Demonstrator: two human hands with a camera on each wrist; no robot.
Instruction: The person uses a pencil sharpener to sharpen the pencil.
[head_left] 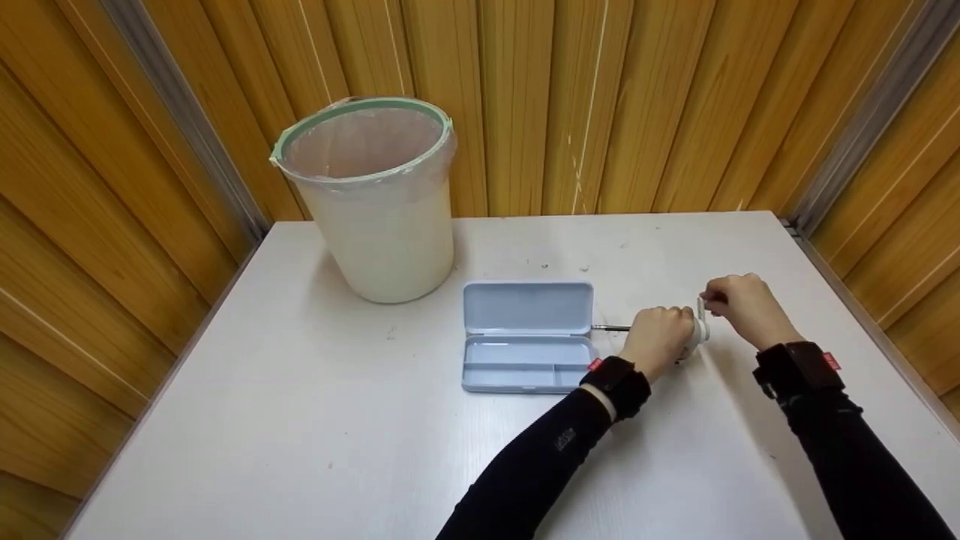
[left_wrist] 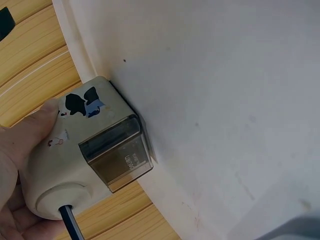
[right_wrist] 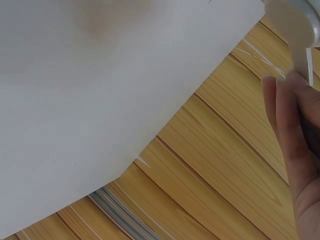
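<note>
My left hand (head_left: 661, 337) grips a white crank pencil sharpener (left_wrist: 75, 150) on the table, fingers over its body. The sharpener carries dark and blue stickers and a see-through shavings drawer (left_wrist: 120, 155). A dark pencil (left_wrist: 71, 223) sticks out of its front hole; in the head view the pencil points left, toward the case. My right hand (head_left: 746, 304) pinches the sharpener's crank handle (right_wrist: 301, 62) at the far side from the pencil. The crank stands upright in the head view. Much of the sharpener is hidden behind my left hand there.
A light blue pencil case (head_left: 528, 309) lies with its lid up left of the sharpener, its compartments facing me. At the back left stands a white bin (head_left: 382, 240) with a green rim and a plastic liner. Wood-patterned walls (head_left: 517, 105) border the white table (head_left: 337, 420).
</note>
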